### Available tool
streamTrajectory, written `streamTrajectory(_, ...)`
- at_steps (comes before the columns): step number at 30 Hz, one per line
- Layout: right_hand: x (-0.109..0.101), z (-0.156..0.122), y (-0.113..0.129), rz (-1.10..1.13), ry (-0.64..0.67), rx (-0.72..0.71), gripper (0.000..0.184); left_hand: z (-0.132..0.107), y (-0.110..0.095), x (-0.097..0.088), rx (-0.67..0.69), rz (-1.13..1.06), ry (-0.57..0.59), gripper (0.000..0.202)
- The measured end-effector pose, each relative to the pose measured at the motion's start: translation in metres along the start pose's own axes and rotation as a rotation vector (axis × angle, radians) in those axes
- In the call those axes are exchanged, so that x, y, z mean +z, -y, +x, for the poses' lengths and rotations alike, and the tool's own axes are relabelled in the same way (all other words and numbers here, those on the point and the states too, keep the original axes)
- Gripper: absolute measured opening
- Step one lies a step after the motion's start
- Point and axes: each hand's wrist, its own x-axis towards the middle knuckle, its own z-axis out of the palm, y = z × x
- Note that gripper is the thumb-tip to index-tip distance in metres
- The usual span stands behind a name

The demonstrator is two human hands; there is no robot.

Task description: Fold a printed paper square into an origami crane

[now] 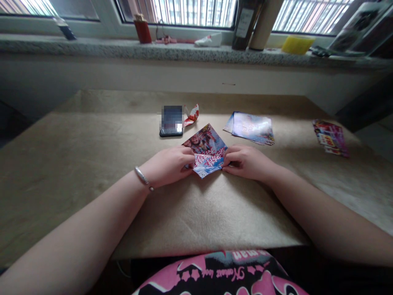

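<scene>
A glossy printed paper sheet (206, 141), partly folded, lies on the table in front of me with one corner pointing away. Its near part shows red and white lettering on blue, and a small corner points toward me. My left hand (175, 164) pinches the left edge of the paper, fingers curled. On the opposite edge, my right hand (244, 161) grips the paper between thumb and fingers. Parts of both side edges are hidden under the fingers. A silver bracelet (141, 175) circles my left wrist.
Beyond the paper lie a phone (171, 121) and a small folded red-and-white paper piece (192, 115). A stack of printed sheets (253, 127) sits to the right, and pink-red printed papers (330, 138) lie near the table's right edge. Several items line the stone windowsill (107, 50).
</scene>
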Motion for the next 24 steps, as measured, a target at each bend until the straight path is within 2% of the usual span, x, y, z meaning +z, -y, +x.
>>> streamTrajectory(3, 0.001, 0.000, 0.002, -0.016, -0.001, -0.004, 0.008, 0.000, -0.004, 0.000, -0.004, 0.022, -0.027, 0.017)
streamTrajectory(6, 0.003, 0.001, 0.005, -0.026, -0.017, 0.038, 0.011, 0.000, -0.007, 0.000, 0.056, 0.029, -0.039, 0.022)
streamTrajectory(9, 0.006, 0.002, 0.007, 0.013, -0.026, 0.093, 0.011, 0.000, -0.009, 0.000, 0.093, 0.040, -0.056, 0.025)
streamTrajectory(13, 0.007, 0.002, 0.007, 0.084, -0.005, 0.077, 0.010, 0.001, -0.011, 0.001, 0.094, 0.063, -0.072, 0.029)
streamTrajectory(18, 0.004, 0.003, 0.005, 0.125, 0.001, 0.074, 0.009, 0.003, -0.014, 0.001, -0.010, 0.080, -0.081, 0.036)
streamTrajectory(24, 0.001, 0.002, 0.006, 0.105, 0.014, 0.143, 0.006, 0.007, -0.010, 0.009, -0.185, 0.038, -0.053, 0.032)
